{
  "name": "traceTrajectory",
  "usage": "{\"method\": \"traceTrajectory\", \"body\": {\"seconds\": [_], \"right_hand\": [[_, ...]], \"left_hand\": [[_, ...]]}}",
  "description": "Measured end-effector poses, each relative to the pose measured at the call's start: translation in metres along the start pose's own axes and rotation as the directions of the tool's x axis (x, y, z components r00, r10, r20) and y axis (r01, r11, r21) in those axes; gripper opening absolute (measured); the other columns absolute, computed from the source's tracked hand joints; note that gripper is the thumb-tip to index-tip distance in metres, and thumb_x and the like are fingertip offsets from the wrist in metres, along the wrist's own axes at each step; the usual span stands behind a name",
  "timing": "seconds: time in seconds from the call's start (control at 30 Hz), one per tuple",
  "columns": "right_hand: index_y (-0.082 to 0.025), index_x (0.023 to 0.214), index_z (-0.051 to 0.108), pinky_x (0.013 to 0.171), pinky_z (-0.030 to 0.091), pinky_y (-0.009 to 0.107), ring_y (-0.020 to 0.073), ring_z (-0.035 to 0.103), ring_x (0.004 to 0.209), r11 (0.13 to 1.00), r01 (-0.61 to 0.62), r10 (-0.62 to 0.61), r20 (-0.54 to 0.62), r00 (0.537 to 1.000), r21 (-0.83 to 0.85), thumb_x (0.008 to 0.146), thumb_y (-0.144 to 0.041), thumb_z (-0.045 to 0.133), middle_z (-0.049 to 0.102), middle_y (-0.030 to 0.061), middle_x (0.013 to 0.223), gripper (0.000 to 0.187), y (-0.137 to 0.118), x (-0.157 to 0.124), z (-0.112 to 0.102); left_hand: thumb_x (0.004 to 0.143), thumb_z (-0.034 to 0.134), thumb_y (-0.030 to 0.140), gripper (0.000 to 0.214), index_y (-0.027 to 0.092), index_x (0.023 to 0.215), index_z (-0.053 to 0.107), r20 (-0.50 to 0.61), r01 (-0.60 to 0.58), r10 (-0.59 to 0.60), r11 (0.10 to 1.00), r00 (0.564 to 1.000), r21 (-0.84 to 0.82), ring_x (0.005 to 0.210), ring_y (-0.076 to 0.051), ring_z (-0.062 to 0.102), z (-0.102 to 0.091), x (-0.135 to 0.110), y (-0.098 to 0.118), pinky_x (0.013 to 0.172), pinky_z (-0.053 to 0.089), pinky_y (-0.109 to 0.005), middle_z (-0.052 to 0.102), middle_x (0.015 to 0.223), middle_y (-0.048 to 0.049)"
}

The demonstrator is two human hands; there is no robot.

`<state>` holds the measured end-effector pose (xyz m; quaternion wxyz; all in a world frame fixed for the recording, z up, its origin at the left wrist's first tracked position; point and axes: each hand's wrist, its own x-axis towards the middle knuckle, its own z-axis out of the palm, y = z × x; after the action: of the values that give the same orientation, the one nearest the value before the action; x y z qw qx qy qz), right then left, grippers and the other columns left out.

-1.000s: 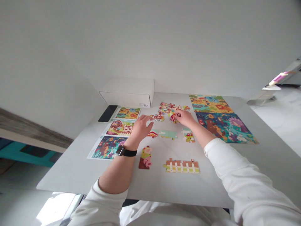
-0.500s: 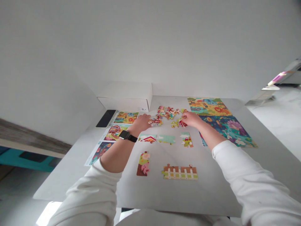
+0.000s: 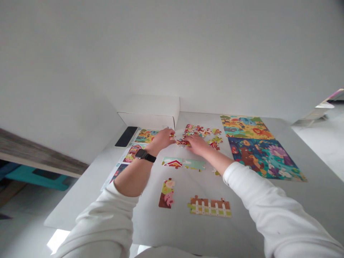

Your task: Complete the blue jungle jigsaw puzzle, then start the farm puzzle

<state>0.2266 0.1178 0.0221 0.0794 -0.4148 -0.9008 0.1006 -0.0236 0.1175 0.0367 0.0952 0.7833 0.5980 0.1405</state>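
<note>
My left hand [image 3: 162,139] is at the left end of the loose jigsaw pieces, thumb and fingers closed on a small jigsaw piece [image 3: 173,137]. Close to its right, my right hand [image 3: 197,144] reaches in with bent fingers at a red and white jigsaw piece [image 3: 182,142]; the fingers partly cover it. Behind the hands lies a pile of jigsaw pieces [image 3: 201,130]. Nearer me are joined strips: a red roof and sky strip [image 3: 195,164], an upright strip with a pink pig [image 3: 167,195] and a white fence strip [image 3: 210,207]. My right forearm partly hides another strip [image 3: 216,172].
A white box [image 3: 147,118] stands at the back left against the wall. A dark phone [image 3: 126,136] and picture sheets [image 3: 131,153] lie at the left. Two finished-looking animal pictures, one yellow [image 3: 245,127] and one dark blue [image 3: 266,157], lie at the right.
My right hand has moved left from the right side of the pile to pieces near my left hand. The left hand stays at the pile's left end. The view has shifted slightly.
</note>
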Motion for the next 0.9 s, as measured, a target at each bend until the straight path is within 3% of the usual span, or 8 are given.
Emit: {"method": "traceTrajectory", "body": {"seconds": [0.13, 0.23, 0.33, 0.4, 0.53, 0.7, 0.9], "right_hand": [[-0.027, 0.15, 0.069, 0.12, 0.048, 0.046, 0.0333, 0.066, 0.136, 0.999, -0.014, 0.014, -0.007, 1.0, -0.033, 0.095, -0.031, 0.081, 0.074, 0.0161, 0.141, 0.057, 0.005, 0.0, -0.001], [-0.024, 0.15, 0.068, 0.116, 0.051, 0.041, 0.0308, 0.065, 0.136, 0.998, -0.038, 0.039, 0.017, 0.999, -0.048, 0.094, -0.027, 0.078, 0.071, 0.0153, 0.144, 0.057, 0.017, -0.01, -0.006], [-0.021, 0.15, 0.067, 0.113, 0.053, 0.04, 0.0307, 0.067, 0.134, 0.993, -0.076, 0.08, 0.042, 0.996, -0.085, 0.093, -0.027, 0.077, 0.068, 0.0153, 0.149, 0.058, 0.029, -0.023, -0.014], [-0.021, 0.15, 0.067, 0.11, 0.054, 0.041, 0.0319, 0.068, 0.131, 0.987, -0.108, 0.116, 0.061, 0.991, -0.117, 0.094, -0.028, 0.076, 0.07, 0.0153, 0.146, 0.057, 0.037, -0.034, -0.019], [-0.023, 0.146, 0.07, 0.11, 0.054, 0.042, 0.0327, 0.069, 0.129, 0.98, -0.128, 0.141, 0.079, 0.987, -0.153, 0.095, -0.027, 0.073, 0.072, 0.0139, 0.141, 0.052, 0.052, -0.051, -0.024], [-0.021, 0.145, 0.07, 0.11, 0.054, 0.043, 0.0333, 0.068, 0.129, 0.973, -0.156, 0.169, 0.06, 0.984, -0.169, 0.096, -0.03, 0.072, 0.068, 0.0163, 0.145, 0.05, 0.059, -0.055, -0.023], [-0.014, 0.153, 0.063, 0.125, 0.043, 0.048, 0.0353, 0.052, 0.152, 0.977, -0.154, 0.151, -0.033, 0.988, -0.146, 0.102, -0.028, 0.065, 0.058, 0.021, 0.161, 0.053, 0.054, -0.041, -0.015]], "left_hand": [[0.083, 0.085, 0.034, 0.038, 0.02, 0.117, 0.074, -0.049, 0.083, -0.094, 0.978, 0.994, -0.191, 0.095, -0.023, 0.075, -0.003, 0.005, -0.001, 0.089, 0.057, -0.034, 0.078, 0.113, -0.0094], [0.086, 0.079, 0.031, 0.021, 0.019, 0.102, 0.074, 0.062, 0.208, -0.201, 0.892, 0.978, -0.4, 0.069, -0.016, 0.07, 0.001, 0.011, 0.001, 0.071, 0.054, -0.03, 0.077, 0.088, -0.004], [0.086, 0.076, 0.025, 0.01, 0.018, 0.091, 0.072, 0.118, 0.298, -0.277, 0.813, 0.953, -0.5, 0.059, -0.014, 0.065, 0.004, 0.018, 0.002, 0.064, 0.053, -0.028, 0.073, 0.073, -0.0021], [0.084, 0.076, 0.021, 0.007, 0.018, 0.09, 0.074, 0.082, 0.293, -0.286, 0.851, 0.955, -0.436, 0.063, -0.016, 0.068, 0.005, 0.022, 0.0, 0.067, 0.053, -0.029, 0.075, 0.076, -0.0029], [0.085, 0.073, 0.017, 0.014, 0.02, 0.097, 0.08, 0.015, 0.178, -0.178, 0.97, 0.984, -0.164, 0.091, -0.022, 0.075, 0.005, 0.022, -0.001, 0.083, 0.054, -0.031, 0.081, 0.097, -0.0068], [0.096, 0.072, 0.041, 0.032, 0.021, 0.119, 0.081, 0.054, 0.006, -0.005, 1.0, 0.999, -0.016, 0.115, -0.028, 0.073, 0.017, 0.015, 0.022, 0.099, 0.054, -0.034, 0.078, 0.123, -0.0118], [0.1, 0.066, 0.059, 0.057, 0.016, 0.135, 0.074, 0.083, 0.099, -0.115, 0.98, 0.99, 0.171, 0.129, -0.039, 0.068, 0.03, 0.025, 0.055, 0.105, 0.054, -0.045, 0.069, 0.139, -0.0214]]}}
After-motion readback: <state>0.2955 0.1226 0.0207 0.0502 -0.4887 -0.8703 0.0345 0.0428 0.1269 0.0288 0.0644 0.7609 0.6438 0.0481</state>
